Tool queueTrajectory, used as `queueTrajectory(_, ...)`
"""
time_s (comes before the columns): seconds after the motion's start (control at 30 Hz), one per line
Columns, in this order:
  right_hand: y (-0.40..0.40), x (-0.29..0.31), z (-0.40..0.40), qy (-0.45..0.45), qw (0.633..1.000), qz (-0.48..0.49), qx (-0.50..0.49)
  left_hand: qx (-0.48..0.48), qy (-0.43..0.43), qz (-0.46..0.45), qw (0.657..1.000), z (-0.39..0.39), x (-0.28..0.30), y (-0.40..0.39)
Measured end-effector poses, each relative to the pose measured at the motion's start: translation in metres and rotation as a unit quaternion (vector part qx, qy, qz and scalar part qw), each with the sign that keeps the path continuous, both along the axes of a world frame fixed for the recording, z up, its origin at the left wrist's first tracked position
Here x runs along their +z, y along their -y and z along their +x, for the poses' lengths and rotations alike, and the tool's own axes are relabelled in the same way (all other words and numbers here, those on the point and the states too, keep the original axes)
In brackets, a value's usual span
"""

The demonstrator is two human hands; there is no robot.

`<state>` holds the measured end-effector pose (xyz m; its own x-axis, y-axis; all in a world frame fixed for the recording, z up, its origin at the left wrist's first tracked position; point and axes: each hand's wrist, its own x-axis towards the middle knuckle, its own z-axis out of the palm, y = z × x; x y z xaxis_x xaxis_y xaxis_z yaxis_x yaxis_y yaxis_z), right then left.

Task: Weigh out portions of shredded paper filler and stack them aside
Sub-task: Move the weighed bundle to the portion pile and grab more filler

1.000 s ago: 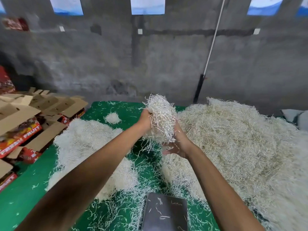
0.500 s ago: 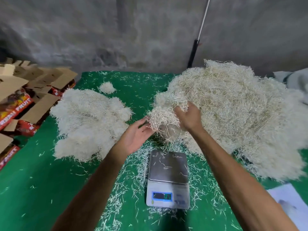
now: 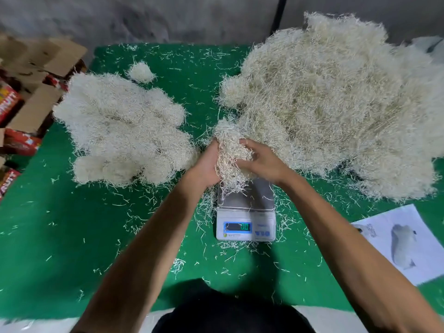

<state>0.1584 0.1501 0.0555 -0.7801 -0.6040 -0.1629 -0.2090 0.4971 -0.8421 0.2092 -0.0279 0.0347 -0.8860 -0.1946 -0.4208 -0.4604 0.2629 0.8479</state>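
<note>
A clump of shredded paper (image 3: 230, 152) hangs between both my hands, just above the back of the steel platform of a small digital scale (image 3: 245, 212). My left hand (image 3: 207, 165) cups the clump from the left and my right hand (image 3: 260, 159) grips it from the right. The scale's lit display reads about zero. A big loose heap of shredded paper (image 3: 336, 97) lies to the right. Several rounded portions (image 3: 125, 126) are stacked together on the left.
Everything lies on a green cloth (image 3: 72, 236) strewn with loose shreds. A small separate tuft (image 3: 141, 72) sits behind the stacked portions. Open cardboard boxes (image 3: 31, 92) crowd the left edge. A printed white sheet (image 3: 403, 241) lies at the right front. A grey wall stands behind.
The clump has come down from chest height, past the heap's edge, to just over the scale. My left hand has closed in on it. The camera has tilted down.
</note>
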Motion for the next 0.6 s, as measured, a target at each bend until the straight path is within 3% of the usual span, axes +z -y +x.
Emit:
queueTrajectory(0.1,-0.010,-0.020,0.003,0.021,0.994,-0.058,-0.089,-0.015,0.036,0.040,0.998,0.004,-0.007,0.000)
queueTrajectory(0.17,-0.022,-0.027,0.007,0.029,0.992,-0.052,-0.114,-0.006,0.035,0.019,0.999,0.008,-0.025,0.006)
queueTrajectory(0.3,-0.051,-0.054,0.018,-0.009,0.984,0.176,-0.004,0.119,0.037,0.053,0.991,0.024,-0.068,0.016)
queueTrajectory(0.47,-0.081,-0.065,0.023,-0.038,0.969,0.066,-0.233,0.176,0.012,0.067,0.982,0.046,-0.098,0.023)
queueTrajectory(0.6,-0.094,-0.072,0.023,-0.024,0.968,0.011,-0.251,0.166,-0.029,0.112,0.979,0.055,-0.098,0.019)
